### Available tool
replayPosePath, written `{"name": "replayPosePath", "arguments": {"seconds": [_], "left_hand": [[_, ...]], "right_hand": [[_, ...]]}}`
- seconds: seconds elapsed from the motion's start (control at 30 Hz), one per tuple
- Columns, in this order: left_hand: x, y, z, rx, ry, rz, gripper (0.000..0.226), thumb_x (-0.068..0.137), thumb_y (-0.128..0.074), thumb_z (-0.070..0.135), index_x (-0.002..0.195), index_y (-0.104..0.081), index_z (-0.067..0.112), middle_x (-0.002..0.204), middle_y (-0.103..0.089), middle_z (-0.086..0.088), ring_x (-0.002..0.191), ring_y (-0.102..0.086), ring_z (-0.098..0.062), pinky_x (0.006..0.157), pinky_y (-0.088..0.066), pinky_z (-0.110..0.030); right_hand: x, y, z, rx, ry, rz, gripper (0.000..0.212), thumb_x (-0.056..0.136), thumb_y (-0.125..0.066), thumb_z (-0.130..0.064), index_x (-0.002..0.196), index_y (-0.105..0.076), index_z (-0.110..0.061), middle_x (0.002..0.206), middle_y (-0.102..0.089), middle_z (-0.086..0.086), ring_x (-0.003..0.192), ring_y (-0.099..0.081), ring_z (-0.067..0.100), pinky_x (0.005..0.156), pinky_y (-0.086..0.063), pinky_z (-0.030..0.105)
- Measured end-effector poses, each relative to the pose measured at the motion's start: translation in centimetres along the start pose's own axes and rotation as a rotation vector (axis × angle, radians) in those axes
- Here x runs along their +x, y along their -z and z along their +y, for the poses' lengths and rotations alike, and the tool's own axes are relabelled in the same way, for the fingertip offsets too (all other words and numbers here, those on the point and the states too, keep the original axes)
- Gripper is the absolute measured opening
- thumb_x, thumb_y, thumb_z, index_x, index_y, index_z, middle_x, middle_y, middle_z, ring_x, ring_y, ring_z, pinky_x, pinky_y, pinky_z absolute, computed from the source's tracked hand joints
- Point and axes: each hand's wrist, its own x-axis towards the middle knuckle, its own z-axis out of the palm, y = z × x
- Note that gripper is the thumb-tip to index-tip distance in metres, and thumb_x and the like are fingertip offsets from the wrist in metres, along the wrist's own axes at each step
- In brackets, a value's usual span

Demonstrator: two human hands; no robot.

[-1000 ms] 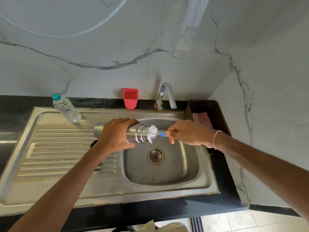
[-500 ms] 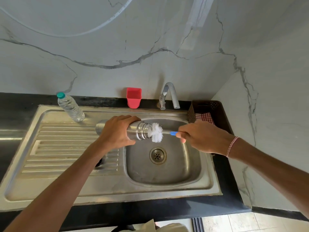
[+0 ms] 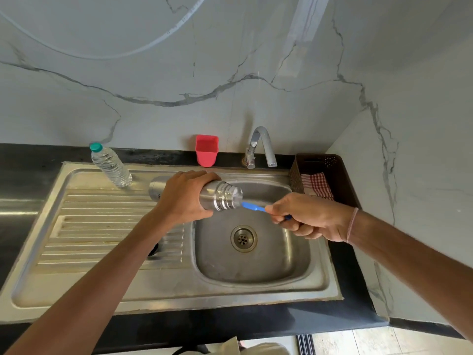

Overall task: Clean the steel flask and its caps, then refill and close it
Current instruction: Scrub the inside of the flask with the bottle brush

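Note:
My left hand (image 3: 185, 199) grips the steel flask (image 3: 221, 198) sideways over the sink basin (image 3: 281, 262), with its open threaded mouth pointing right. My right hand (image 3: 311, 217) holds the blue handle of a bottle brush (image 3: 253, 206). The brush head is inside the flask and hidden; only the blue handle shows between the mouth and my fingers. A dark cap-like object (image 3: 153, 251) lies on the ribbed drainboard, mostly hidden under my left forearm.
A clear water bottle with a green cap (image 3: 110, 165) stands at the back of the drainboard (image 3: 84, 226). A red cup (image 3: 206, 150) and the tap (image 3: 261, 147) sit behind the basin. A brown basket (image 3: 332, 170) with a checked cloth is at the right.
The white brush head, which was outside the flask's mouth, has been pushed into the flask. My right hand has moved left and slightly lower with the handle.

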Motion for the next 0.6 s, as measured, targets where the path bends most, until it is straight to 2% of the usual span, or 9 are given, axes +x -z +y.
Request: {"name": "replayPosePath", "arguments": {"seconds": [0.07,0.17,0.23,0.3,0.37,0.47,0.5,0.53,0.6], "left_hand": [[0.4,0.1,0.6,-0.008,0.0,0.025,0.067,0.051,-0.093,0.035,0.113,-0.068,0.029,0.1,-0.073,0.012,0.088,-0.069,-0.017,0.076,-0.043,-0.029],[0.7,0.3,0.5,-0.031,0.054,0.016,0.069,0.053,-0.091,0.037,0.118,-0.067,0.031,0.103,-0.073,0.014,0.088,-0.069,-0.015,0.075,-0.048,-0.029],[0.5,0.2,0.4,-0.068,0.077,-0.003,0.068,0.054,-0.091,0.036,0.117,-0.066,0.032,0.102,-0.073,0.015,0.087,-0.067,-0.013,0.075,-0.047,-0.029],[0.2,0.0,0.5,-0.067,0.071,-0.016,0.065,0.054,-0.09,0.036,0.114,-0.066,0.033,0.099,-0.072,0.016,0.086,-0.066,-0.013,0.073,-0.043,-0.028],[-0.2,-0.3,0.2,-0.043,0.066,-0.025,0.062,0.053,-0.089,0.037,0.111,-0.065,0.035,0.096,-0.071,0.017,0.084,-0.066,-0.014,0.071,-0.042,-0.029],[-0.7,-0.7,-0.7,0.028,0.035,-0.048,0.066,0.051,-0.089,0.039,0.113,-0.066,0.035,0.095,-0.072,0.016,0.083,-0.067,-0.015,0.073,-0.044,-0.03],[-0.8,-0.9,-0.9,0.048,0.035,-0.057,0.067,0.051,-0.089,0.039,0.114,-0.066,0.035,0.095,-0.072,0.015,0.083,-0.067,-0.015,0.076,-0.045,-0.031],[-0.9,-1.0,-1.0,0.061,0.042,-0.065,0.068,0.051,-0.089,0.04,0.115,-0.066,0.035,0.096,-0.071,0.015,0.083,-0.066,-0.016,0.077,-0.046,-0.033],[-0.8,-1.2,-1.2,0.053,0.076,-0.078,0.067,0.052,-0.087,0.041,0.114,-0.064,0.036,0.096,-0.071,0.015,0.084,-0.067,-0.016,0.077,-0.048,-0.033]], "right_hand": [[-0.1,-0.3,-1.0,-0.171,0.05,0.085,0.038,0.107,-0.045,-0.04,0.077,-0.054,-0.019,0.058,-0.042,-0.007,0.044,-0.028,0.009,0.041,-0.023,0.024],[-0.5,-1.8,-0.5,-1.268,0.408,0.609,0.018,0.106,-0.046,-0.036,0.108,-0.053,-0.021,0.076,-0.055,-0.005,0.059,-0.052,0.013,0.057,-0.044,0.031],[-0.6,-3.1,-0.1,-1.582,0.498,0.712,0.016,0.099,-0.056,-0.021,0.113,-0.056,-0.013,0.077,-0.058,0.005,0.058,-0.057,0.022,0.05,-0.045,0.035],[-0.5,-4.0,-0.1,-1.536,0.481,0.676,0.016,0.092,-0.067,-0.016,0.106,-0.061,-0.013,0.062,-0.045,0.002,0.046,-0.049,0.022,0.041,-0.032,0.031],[-0.2,-3.6,-1.0,-1.336,0.451,0.547,0.008,0.098,-0.057,-0.018,0.105,-0.058,-0.022,0.06,-0.031,-0.005,0.046,-0.044,0.017,0.046,-0.028,0.032],[0.3,-0.9,-2.0,-0.794,0.288,0.157,0.029,0.11,-0.036,-0.025,0.084,-0.05,-0.022,0.068,-0.043,-0.005,0.055,-0.036,0.009,0.055,-0.03,0.023],[0.3,-0.5,-2.0,-0.763,0.266,0.105,0.032,0.11,-0.036,-0.027,0.083,-0.051,-0.02,0.069,-0.045,-0.004,0.055,-0.036,0.009,0.055,-0.029,0.022],[0.4,-0.3,-2.1,-0.879,0.283,0.144,0.028,0.11,-0.037,-0.026,0.088,-0.054,-0.02,0.069,-0.046,-0.004,0.055,-0.036,0.009,0.054,-0.028,0.021],[0.6,-1.3,-1.2,-1.34,0.397,0.436,0.015,0.107,-0.04,-0.022,0.113,-0.054,-0.021,0.07,-0.049,-0.004,0.055,-0.042,0.011,0.053,-0.029,0.025]]}}
